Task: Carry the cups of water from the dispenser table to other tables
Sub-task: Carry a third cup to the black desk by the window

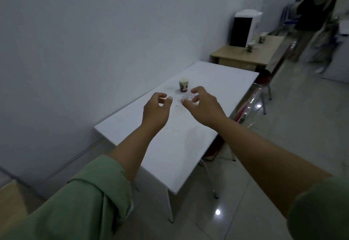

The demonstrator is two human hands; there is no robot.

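A small patterned paper cup (183,85) stands upright on the white table (217,88) against the wall. My left hand (155,110) hovers over the table just short of the cup, fingers curled and apart, holding nothing. My right hand (203,105) is beside it to the right, also open and empty, its fingertips close to the cup. Farther back, the water dispenser (245,28) sits on a wooden table (239,56) with two more paper cups (250,46) (262,38) next to it.
Small dark specks and a faint stain mark the white table near my hands. A red chair with chrome legs (262,88) stands at the table's right side. A person (311,17) stands in the background beyond the wooden table. Glossy tiled floor (283,136) lies to the right.
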